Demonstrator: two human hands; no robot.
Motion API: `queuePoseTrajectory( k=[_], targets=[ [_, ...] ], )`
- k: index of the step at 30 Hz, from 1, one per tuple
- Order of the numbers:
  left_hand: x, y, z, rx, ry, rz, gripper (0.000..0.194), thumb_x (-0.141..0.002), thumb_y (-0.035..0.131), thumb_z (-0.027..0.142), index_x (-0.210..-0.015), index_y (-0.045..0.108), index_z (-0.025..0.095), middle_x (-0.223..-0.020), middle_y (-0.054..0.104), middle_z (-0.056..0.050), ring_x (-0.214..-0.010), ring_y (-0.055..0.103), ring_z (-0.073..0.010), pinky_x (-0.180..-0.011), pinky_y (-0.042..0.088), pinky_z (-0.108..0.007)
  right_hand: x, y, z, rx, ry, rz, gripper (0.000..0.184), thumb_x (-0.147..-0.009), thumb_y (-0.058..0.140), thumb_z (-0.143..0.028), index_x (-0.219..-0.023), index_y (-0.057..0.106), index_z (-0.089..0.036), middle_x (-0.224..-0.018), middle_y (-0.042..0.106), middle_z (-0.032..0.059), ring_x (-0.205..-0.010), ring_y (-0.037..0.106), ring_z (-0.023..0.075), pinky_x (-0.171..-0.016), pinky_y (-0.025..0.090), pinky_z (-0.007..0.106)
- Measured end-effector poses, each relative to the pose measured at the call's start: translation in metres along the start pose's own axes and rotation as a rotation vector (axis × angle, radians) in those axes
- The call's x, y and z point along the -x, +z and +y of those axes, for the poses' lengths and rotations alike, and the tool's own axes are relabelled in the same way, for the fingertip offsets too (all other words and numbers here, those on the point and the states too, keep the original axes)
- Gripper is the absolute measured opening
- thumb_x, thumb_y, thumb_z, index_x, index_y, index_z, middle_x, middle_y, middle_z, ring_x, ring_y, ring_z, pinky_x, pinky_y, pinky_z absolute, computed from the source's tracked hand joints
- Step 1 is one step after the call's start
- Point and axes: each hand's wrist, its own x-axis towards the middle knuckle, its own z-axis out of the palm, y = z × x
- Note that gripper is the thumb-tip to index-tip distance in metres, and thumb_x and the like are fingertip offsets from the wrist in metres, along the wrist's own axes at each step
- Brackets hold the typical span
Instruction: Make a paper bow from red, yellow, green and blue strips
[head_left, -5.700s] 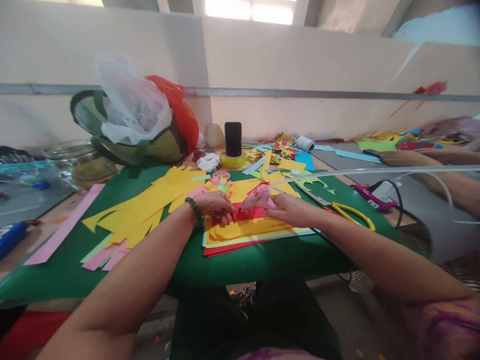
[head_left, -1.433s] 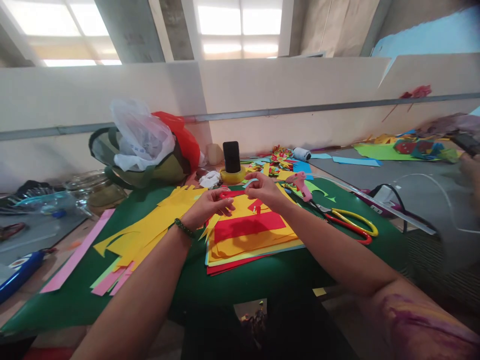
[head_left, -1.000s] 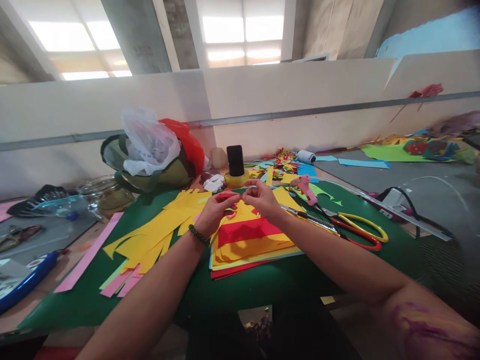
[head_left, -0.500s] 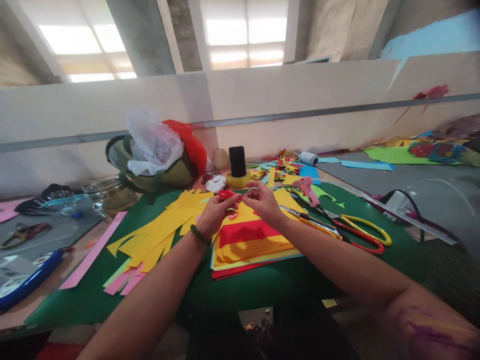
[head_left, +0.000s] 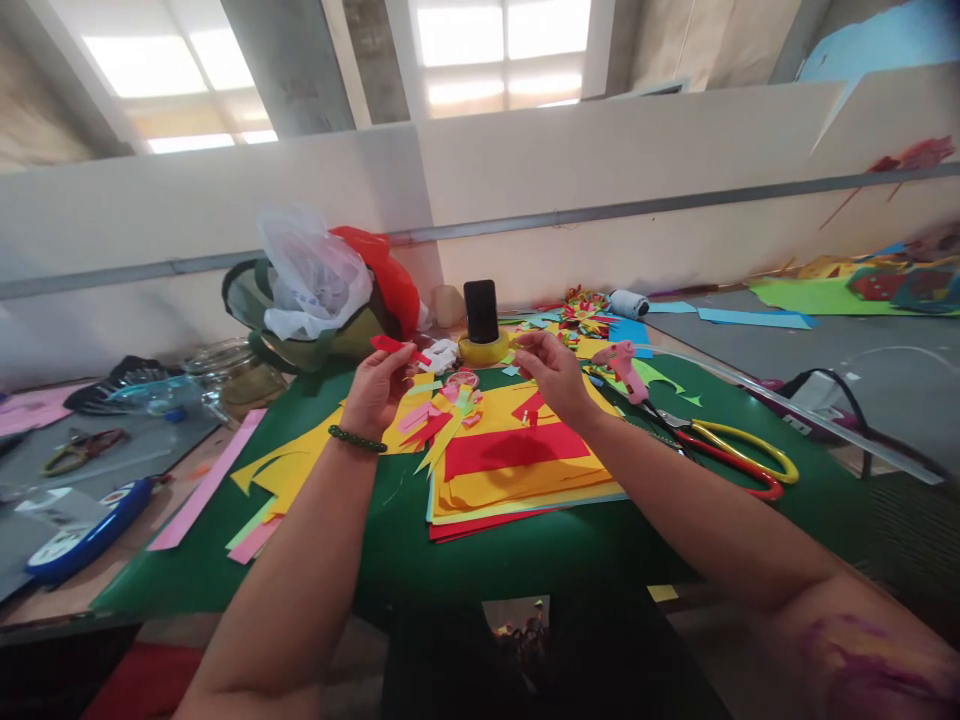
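Note:
My left hand (head_left: 381,388), with a green bead bracelet on its wrist, pinches a folded red paper piece (head_left: 391,346) above the table. Apart from it on the right, my right hand (head_left: 553,375) is raised with thumb and fingers pressed together; what they hold, if anything, is too small to make out. Below and between the hands lies a stack of yellow paper (head_left: 480,492) with a red strip (head_left: 480,453) across it. Small pink, red and yellow paper cuttings (head_left: 450,415) are scattered at the stack's left.
A pink glue gun (head_left: 624,368) and large scissors (head_left: 739,450) with red and yellow handles lie to the right. At the back a phone (head_left: 481,311) stands in a yellow tape roll (head_left: 484,350). A bag (head_left: 322,345) stands back left, near a pink strip (head_left: 210,480).
My hands have drawn apart. The left has moved left and up with the red paper, the right a little right and up. The cuttings between them now show.

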Motion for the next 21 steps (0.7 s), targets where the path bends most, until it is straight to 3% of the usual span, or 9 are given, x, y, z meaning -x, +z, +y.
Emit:
queuePoseTrajectory(
  k=[4, 8, 10, 12, 15, 18, 21],
  targets=[
    [0.009, 0.005, -0.005, -0.228, -0.099, -0.227, 0.030, -0.049, 0.088, 0.029, -0.064, 0.066, 0.016, -0.057, 0.061, 0.002, -0.048, 0.051, -0.0069, -0.045, 0.039, -0.018, 0.003, 0.000, -0.002, 0.090, -0.064, -0.073, 0.021, -0.077, 0.061, -0.039, -0.085, 0.056, -0.021, -0.074, 0.059, -0.0004, -0.072, 0.059, 0.0159, -0.067, 0.046, 0.030],
    [0.008, 0.000, -0.009, -0.492, -0.221, -0.453, 0.026, -0.054, 0.086, 0.032, -0.067, 0.070, 0.016, -0.065, 0.068, -0.004, -0.057, 0.058, -0.0114, -0.051, 0.043, -0.021, 0.004, -0.001, -0.001, 0.313, -0.124, -0.142, 0.014, -0.080, 0.056, -0.034, -0.079, 0.058, -0.020, -0.072, 0.061, 0.0008, -0.066, 0.055, 0.0153, -0.063, 0.043, 0.029],
    [0.003, -0.006, -0.010, -0.545, -0.225, -0.429, 0.025, -0.054, 0.086, 0.031, -0.067, 0.070, 0.016, -0.069, 0.069, -0.005, -0.062, 0.061, -0.0137, -0.056, 0.046, -0.023, 0.005, -0.001, 0.002, 0.409, -0.122, -0.194, 0.013, -0.081, 0.054, -0.032, -0.077, 0.058, -0.020, -0.070, 0.061, 0.0006, -0.064, 0.053, 0.0146, -0.062, 0.041, 0.028],
    [-0.005, -0.014, -0.012, -0.539, -0.199, -0.319, 0.025, -0.052, 0.086, 0.028, -0.065, 0.069, 0.016, -0.069, 0.069, -0.005, -0.066, 0.062, -0.0149, -0.059, 0.046, -0.024, 0.006, 0.001, 0.005, 0.478, -0.094, -0.234, 0.014, -0.083, 0.053, -0.032, -0.077, 0.058, -0.020, -0.072, 0.062, 0.0013, -0.065, 0.054, 0.0149, -0.063, 0.040, 0.028],
    [-0.015, -0.023, -0.014, -0.469, -0.184, -0.188, 0.029, -0.049, 0.087, 0.028, -0.064, 0.067, 0.015, -0.067, 0.069, -0.004, -0.065, 0.062, -0.0138, -0.060, 0.044, -0.023, 0.003, 0.007, 0.012, 0.619, 0.054, -0.291, 0.021, -0.084, 0.056, -0.041, -0.080, 0.058, -0.020, -0.077, 0.064, 0.0040, -0.069, 0.057, 0.0177, -0.062, 0.039, 0.028],
    [-0.020, -0.027, -0.015, -0.403, -0.199, -0.162, 0.033, -0.047, 0.087, 0.031, -0.066, 0.065, 0.015, -0.067, 0.069, -0.003, -0.060, 0.062, -0.0120, -0.058, 0.045, -0.023, -0.011, 0.016, 0.024, 0.727, 0.203, -0.393, 0.035, -0.071, 0.072, -0.054, -0.071, 0.057, -0.021, -0.071, 0.064, 0.0060, -0.069, 0.059, 0.0214, -0.058, 0.037, 0.028],
    [-0.022, -0.029, -0.014, -0.340, -0.210, -0.147, 0.034, -0.046, 0.088, 0.029, -0.068, 0.066, 0.015, -0.063, 0.067, -0.001, -0.056, 0.060, -0.0104, -0.055, 0.045, -0.021, -0.034, 0.031, 0.042, 0.678, 0.252, -0.425, 0.046, -0.054, 0.085, -0.053, -0.053, 0.049, -0.023, -0.053, 0.054, 0.0027, -0.062, 0.058, 0.0211, -0.053, 0.036, 0.028]
  ],
)
